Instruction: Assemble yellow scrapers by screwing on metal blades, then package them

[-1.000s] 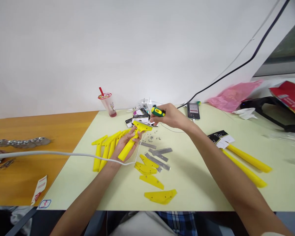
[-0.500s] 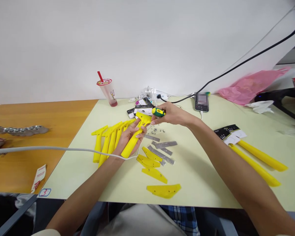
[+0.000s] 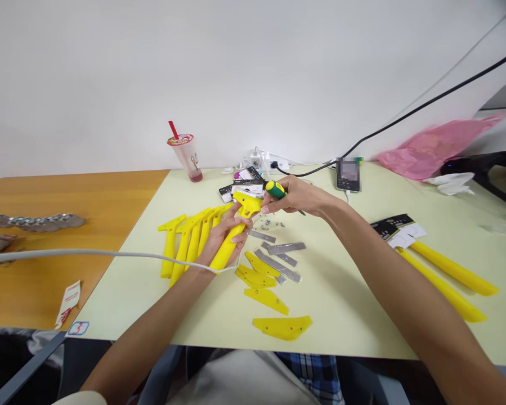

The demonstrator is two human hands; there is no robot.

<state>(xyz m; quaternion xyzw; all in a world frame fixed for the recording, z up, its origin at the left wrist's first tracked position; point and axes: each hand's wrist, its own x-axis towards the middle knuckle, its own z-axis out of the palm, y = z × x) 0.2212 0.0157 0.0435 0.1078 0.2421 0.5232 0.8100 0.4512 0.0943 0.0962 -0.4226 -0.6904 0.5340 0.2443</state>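
My left hand [image 3: 219, 235] is wrapped round the handle of a yellow scraper [image 3: 229, 247], its wide head tilted up and away. My right hand [image 3: 299, 194] grips a screwdriver [image 3: 275, 190] by its green and yellow handle, beside the scraper head. The shaft's dark tip pokes out below that hand, pointing right, away from the scraper. My right fingertips are at the edge of the head; whether they pinch a small part is hidden. Below lie small screws [image 3: 267, 223], several grey blades [image 3: 286, 247] and yellow cover plates [image 3: 282, 327]. More yellow scrapers [image 3: 167, 250] lie left of my left hand.
A drink cup [image 3: 188, 160] stands by the wall near a power strip [image 3: 280, 163] and black cards [image 3: 250, 185]. A phone [image 3: 348, 175] and two carded yellow handles [image 3: 451, 267] lie right. A grey cable [image 3: 109, 254] crosses over my left wrist.
The screwdriver has turned a little in my right hand, and its tip now shows below the hand. My left hand keeps the scraper almost still. The whole view has shifted slightly.
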